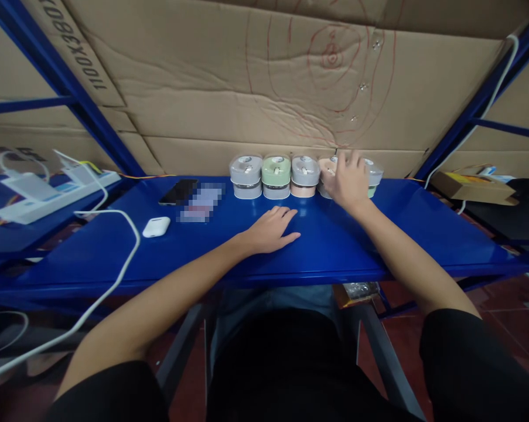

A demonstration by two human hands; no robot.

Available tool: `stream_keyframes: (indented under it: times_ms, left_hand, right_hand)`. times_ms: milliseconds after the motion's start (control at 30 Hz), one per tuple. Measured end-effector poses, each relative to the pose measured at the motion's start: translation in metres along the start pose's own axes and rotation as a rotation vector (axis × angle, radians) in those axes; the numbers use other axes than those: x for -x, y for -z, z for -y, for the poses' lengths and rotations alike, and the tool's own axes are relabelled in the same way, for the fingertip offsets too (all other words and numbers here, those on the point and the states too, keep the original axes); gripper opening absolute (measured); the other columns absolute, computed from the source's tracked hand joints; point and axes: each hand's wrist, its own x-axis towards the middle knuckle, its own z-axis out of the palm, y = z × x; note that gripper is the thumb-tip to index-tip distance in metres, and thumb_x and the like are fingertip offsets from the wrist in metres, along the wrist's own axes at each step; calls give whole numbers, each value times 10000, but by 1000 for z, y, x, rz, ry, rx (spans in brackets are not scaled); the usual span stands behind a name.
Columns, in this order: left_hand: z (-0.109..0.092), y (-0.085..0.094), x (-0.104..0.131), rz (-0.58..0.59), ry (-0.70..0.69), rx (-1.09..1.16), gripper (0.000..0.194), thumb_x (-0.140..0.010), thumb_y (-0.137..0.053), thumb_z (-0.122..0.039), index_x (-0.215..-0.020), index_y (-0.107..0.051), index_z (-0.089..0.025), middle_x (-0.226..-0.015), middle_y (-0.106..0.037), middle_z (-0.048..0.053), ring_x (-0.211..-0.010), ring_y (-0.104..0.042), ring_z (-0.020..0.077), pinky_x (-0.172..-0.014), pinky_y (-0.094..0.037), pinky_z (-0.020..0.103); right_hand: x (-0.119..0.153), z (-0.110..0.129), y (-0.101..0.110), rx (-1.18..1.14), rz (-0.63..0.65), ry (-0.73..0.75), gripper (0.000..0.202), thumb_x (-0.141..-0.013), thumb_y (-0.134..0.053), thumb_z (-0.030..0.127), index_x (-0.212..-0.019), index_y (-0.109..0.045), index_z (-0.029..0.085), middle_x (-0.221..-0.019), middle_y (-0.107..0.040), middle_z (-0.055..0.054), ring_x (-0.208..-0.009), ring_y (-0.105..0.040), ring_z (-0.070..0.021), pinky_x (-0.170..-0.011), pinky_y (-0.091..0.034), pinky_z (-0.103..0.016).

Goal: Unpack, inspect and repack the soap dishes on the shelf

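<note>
A row of small lidded plastic containers stands at the table's back edge, stacked in twos. From the left come a grey stack [246,176], a green-topped stack [276,174] and a stack with a grey top and a peach base [305,176]. My right hand [352,179] curls over the peach-topped container [327,167] in the fourth stack, hiding much of it; its fingertips are partly out of sight. Right of that hand, a grey-topped stack with a green base [374,174] is partly covered. My left hand [270,230] rests empty on the blue tabletop, fingers extended.
Left on the blue table [326,258] lie a dark phone [178,191], a blurred-out flat item [201,203] and a white earbud case [156,227]. A white cable [130,258] crosses the left edge. Cardboard [194,105] walls the back; blue posts flank it.
</note>
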Motion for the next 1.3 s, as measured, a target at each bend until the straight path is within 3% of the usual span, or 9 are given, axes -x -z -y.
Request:
stream_keyframes:
  times_ms: [100,200,400,567,733,933,1033,1200,1300]
  left_hand:
    - [-1,0,0,6,1,-12,774,-1135,-480,-591,-1704,-465,-67,-1713,-554,281,-1589,-523,444,-1339,-408,587]
    - [-1,0,0,2,3,-18,757,-1133,-493,-579,-1698,-470,-77,-1707,-560,276,-1593,-521,443,-1338,-410,586]
    - [1,-2,0,-15,-13,-18,731,-1135,-496,-579,-1692,-474,-105,-1693,-574,263,-1582,-533,433,-1327,-418,585]
    - [-2,1,0,4,-7,-8,762,-1136,-489,-570,-1697,-465,-54,-1713,-549,287,-1589,-525,444,-1346,-404,590]
    - [-1,2,2,-27,6,56,735,-1110,-560,-554,-1691,-480,-112,-1718,-554,261,-1608,-520,443,-1346,-419,609]
    - [20,6,-5,-362,111,391,644,-1082,-661,-550,-1589,-557,-165,-1519,-714,218,-1394,-707,364,-1235,-561,572]
    - [32,13,-11,-489,146,695,673,-1084,-664,-615,-1579,-540,-174,-1443,-751,214,-1302,-766,344,-1186,-601,573]
    - [42,20,-12,-385,121,1129,783,-1063,-601,-808,-1557,-551,-203,-1440,-764,232,-1210,-830,374,-1107,-661,604]
    - [44,19,-9,-289,136,1161,849,-936,-813,-760,-1519,-595,-182,-1395,-773,234,-1168,-836,393,-1009,-701,589]
  right_hand:
    - [-9,15,-3,18,39,252,872,-965,-793,417,-1699,-450,95,-1843,-354,-328,-1688,-342,-550,-1314,-332,-781]
    - [-24,28,-16,32,126,395,972,-909,-844,426,-1723,-433,87,-1864,-346,-291,-1746,-272,-493,-1386,-259,-739]
    - [-30,35,-34,27,202,364,907,-931,-744,363,-1708,-410,35,-1742,-513,-329,-1644,-449,-511,-1378,-260,-746]
    - [-10,31,-23,33,173,404,755,-958,-611,210,-1668,-462,2,-1695,-547,-337,-1564,-512,-485,-1358,-295,-668]
    - [4,26,-5,-56,99,375,819,-955,-608,265,-1727,-410,77,-1717,-557,-285,-1563,-497,-504,-1323,-325,-707]
    - [6,17,33,-200,-66,231,877,-1030,-572,495,-1802,-311,170,-1719,-540,-247,-1570,-470,-552,-1233,-430,-777]
    - [10,15,46,-356,-78,208,869,-1038,-574,572,-1782,-337,193,-1618,-604,-242,-1502,-552,-510,-1182,-508,-743]
    - [26,21,40,-752,138,387,760,-971,-645,684,-1575,-518,240,-1565,-642,-192,-1454,-628,-401,-1154,-586,-568]
    - [34,27,27,-820,262,468,707,-938,-691,633,-1514,-534,254,-1620,-605,-183,-1499,-605,-376,-1209,-561,-547]
